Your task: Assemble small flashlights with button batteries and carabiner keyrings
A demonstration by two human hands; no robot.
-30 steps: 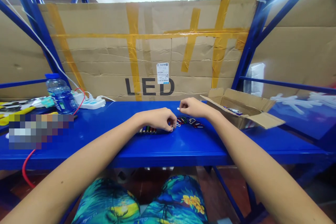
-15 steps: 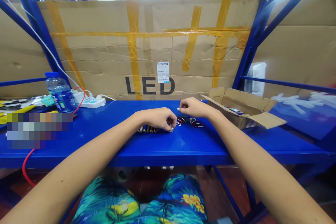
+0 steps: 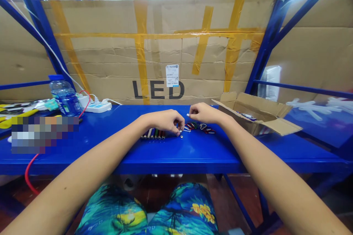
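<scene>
Clock centred on the small silver piece [image 3: 181,137], 12 away from you. It lies on the blue tabletop [image 3: 176,156], just below your left fingertips.

Your left forearm runs in from about 8 o'clock. The left hand [image 3: 167,121] is palm down with a raised wrist, knuckles up and fingers curled toward the tabletop. Left grip: narrow, thumb and forefinger arched into a loop with tips close together. A second silver glint [image 3: 180,131] shows at those tips; cannot tell whether you have it pinched.

Your right forearm runs in from about 4 o'clock. The right hand [image 3: 203,113] is at 1 to 2 o'clock, back of the hand up, fingers folded inward, wrist lightly bent. Right grip: narrow; a white spot shows at the fingertips, too small to tell if held.

At 9 o'clock, a row of slim tubes [image 3: 156,133] lies side by side, partly behind your left hand. At 2 o'clock, coloured carabiner clips [image 3: 194,126] form an arc, near your right hand.

Containers: an open cardboard box [image 3: 261,104], between 2 and 3 o'clock, flaps out, with bluish and silvery items [image 3: 247,116] inside. Between 9 and 10, well apart, a blue-capped bottle [image 3: 66,99]; contents unclear.
</scene>
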